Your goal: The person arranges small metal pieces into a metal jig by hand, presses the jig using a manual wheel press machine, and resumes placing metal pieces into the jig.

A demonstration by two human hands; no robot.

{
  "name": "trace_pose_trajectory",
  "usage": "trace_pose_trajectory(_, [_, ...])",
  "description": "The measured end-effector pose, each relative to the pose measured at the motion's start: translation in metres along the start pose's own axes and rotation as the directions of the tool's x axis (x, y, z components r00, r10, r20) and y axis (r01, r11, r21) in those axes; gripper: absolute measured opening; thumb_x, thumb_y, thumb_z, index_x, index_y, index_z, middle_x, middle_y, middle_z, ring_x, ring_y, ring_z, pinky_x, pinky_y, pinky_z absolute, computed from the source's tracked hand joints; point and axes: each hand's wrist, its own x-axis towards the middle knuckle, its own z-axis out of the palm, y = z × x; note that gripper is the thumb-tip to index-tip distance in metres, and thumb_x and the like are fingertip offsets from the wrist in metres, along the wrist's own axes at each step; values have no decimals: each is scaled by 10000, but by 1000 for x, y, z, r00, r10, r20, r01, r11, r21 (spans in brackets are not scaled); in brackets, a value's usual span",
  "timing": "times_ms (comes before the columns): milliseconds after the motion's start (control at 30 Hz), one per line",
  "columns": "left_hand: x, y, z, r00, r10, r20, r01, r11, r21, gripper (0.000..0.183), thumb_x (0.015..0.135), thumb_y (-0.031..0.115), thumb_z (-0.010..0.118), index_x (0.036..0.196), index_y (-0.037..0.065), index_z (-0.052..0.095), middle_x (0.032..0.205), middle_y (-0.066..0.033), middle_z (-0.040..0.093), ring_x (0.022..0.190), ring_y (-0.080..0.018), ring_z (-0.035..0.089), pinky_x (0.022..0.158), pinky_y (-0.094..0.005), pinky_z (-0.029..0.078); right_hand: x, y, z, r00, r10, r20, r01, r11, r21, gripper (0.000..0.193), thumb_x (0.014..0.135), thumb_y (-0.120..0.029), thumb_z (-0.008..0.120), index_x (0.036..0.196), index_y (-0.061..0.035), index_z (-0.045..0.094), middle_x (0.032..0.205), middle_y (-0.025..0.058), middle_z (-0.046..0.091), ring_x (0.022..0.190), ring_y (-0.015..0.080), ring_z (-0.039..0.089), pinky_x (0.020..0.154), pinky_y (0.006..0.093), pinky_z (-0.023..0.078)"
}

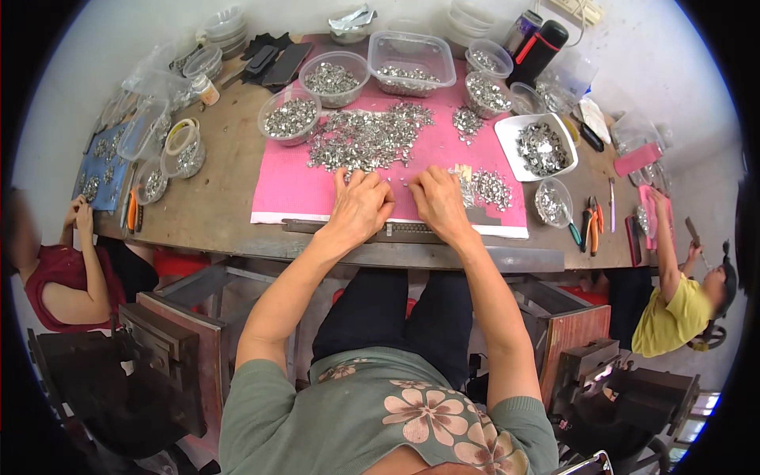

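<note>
A loose spread of small silvery metal pieces (368, 136) lies on a pink mat (277, 182) in front of me. My left hand (360, 207) is at the near edge of this spread, its fingers bent and closed, the tips down among the pieces. A short gap to the right, my right hand (443, 204) rests low over the mat with thumb and fingers pinched together. Whatever the fingertips hold is too small to make out. Beside my right hand sits a smaller heap of metal pieces (492, 190). A dark metal strip (396, 229) runs along the mat's near edge.
Clear tubs of pieces (331, 79) and a rectangular plastic container (412, 59) line the back. At right are a white dish (511, 150), pliers (592, 226) and a black flask (540, 49). A person in red (67, 289) sits left, another in yellow (673, 317) right.
</note>
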Motion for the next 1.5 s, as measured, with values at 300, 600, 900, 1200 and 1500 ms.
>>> trace_pose_trajectory(300, [-31,19,-12,999,2,-35,-10,971,-239,120,829,126,767,922,92,700,841,-30,627,900,-235,605,1052,-498,316,-48,-45,-13,998,42,-49,-28,968,249,71,861,-32,715,928,-40,692,870,76,609,849,279,586,755,396,415])
trace_pose_trajectory(600, [-35,12,-7,993,60,-100,-86,957,-278,114,847,93,734,953,66,702,858,-52,646,868,-245,603,966,-419,379,-34,-34,-13,999,21,-50,-9,975,223,69,853,-38,715,921,-52,720,836,86,626,823,281,610,772,409,427])
trace_pose_trajectory(900, [-32,21,-9,995,9,-99,-37,955,-294,90,870,92,719,954,63,700,844,-64,659,840,-251,604,952,-414,384,8,-8,20,996,55,-71,-64,990,-129,69,845,-114,705,838,-58,667,833,108,641,842,305,622,787,441,426])
trace_pose_trajectory(1200, [-34,20,-6,993,-24,-118,-9,962,-272,64,892,97,707,949,78,682,838,-49,637,860,-251,595,1025,-463,359,-23,-31,-16,997,74,-9,-72,984,164,53,851,-51,697,869,-39,649,812,101,615,822,298,608,781,418,409])
trace_pose_trajectory(1500, [-33,20,0,991,-21,-135,-16,964,-264,59,891,82,702,946,79,680,834,-51,635,850,-251,593,1024,-470,358,-51,-47,-10,994,62,-95,-39,973,226,89,842,-23,714,906,-32,653,843,80,606,827,279,578,782,396,407])
